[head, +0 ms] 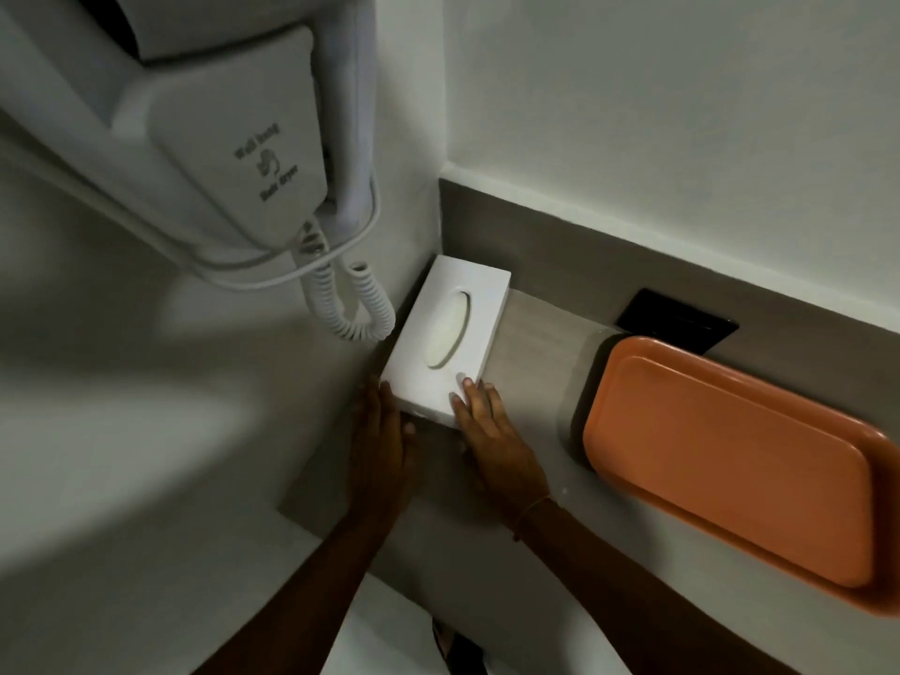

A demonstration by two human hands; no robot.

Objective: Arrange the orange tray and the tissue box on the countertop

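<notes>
A white tissue box (450, 333) with an oval slot lies flat in the corner of the grey countertop (531, 328), its far end against the back wall. My left hand (382, 445) presses flat against the box's near left side. My right hand (492, 440) rests on the near right corner, fingertips on the box's top. The orange tray (730, 460) lies empty to the right on the countertop, apart from the box and both hands.
A white wall-mounted hair dryer (219, 138) with a coiled cord (350, 304) hangs just left of the box. A black socket plate (677, 321) sits on the back panel behind the tray. Bare countertop separates box and tray.
</notes>
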